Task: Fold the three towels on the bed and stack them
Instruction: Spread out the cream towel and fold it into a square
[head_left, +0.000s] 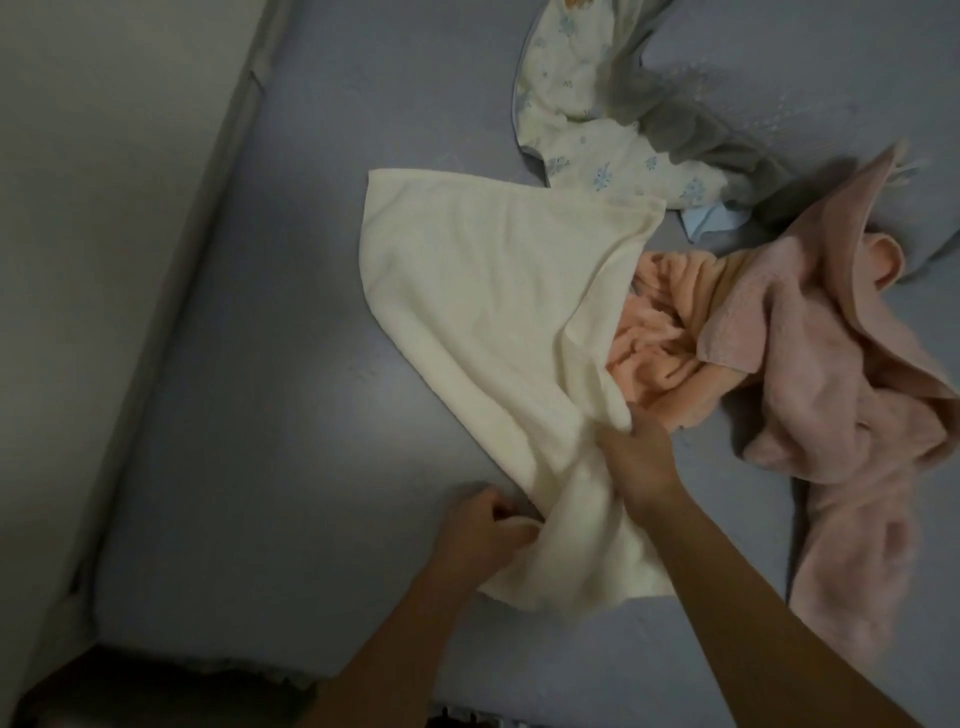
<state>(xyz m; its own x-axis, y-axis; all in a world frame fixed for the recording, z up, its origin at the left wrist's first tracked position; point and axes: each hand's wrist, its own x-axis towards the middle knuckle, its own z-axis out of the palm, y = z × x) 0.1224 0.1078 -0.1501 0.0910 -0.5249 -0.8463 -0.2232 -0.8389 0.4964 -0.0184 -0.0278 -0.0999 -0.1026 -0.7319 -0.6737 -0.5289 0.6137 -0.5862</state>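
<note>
Gripping the cream towel (483, 312) at its near end, both hands are bunched into the cloth: the left hand (485, 525) is clenched on the near left edge, and the right hand (639, 457) pinches a gather just to the right of it, where the fabric twists into a rope-like fold. That towel lies spread over the middle of the bed (260, 364), its far corners flat and its near part crumpled. Its right edge overlaps the peach towel (660, 338), which sits in a heap touching it, and the pink towel (831, 389) sprawls beside and partly over the peach one, trailing toward the near right.

My judgement is that none of the three is folded yet, so the work is at its start. The main risk is the overlap: pulling the cream towel left or near could drag the peach heap with it, and the pink one after that. The twisted near end is another risk, since folding without shaking it flat would trap a lump and leave crooked edges. A stack built on such a fold would likely lean.

Farther off, a pale cloth with blue flower print (587, 130) and a grey furry cloth (675, 114) lie at the far right, close enough to the pink towel to be mixed up with it.

No brand, label or readable writing shows anywhere.
</note>
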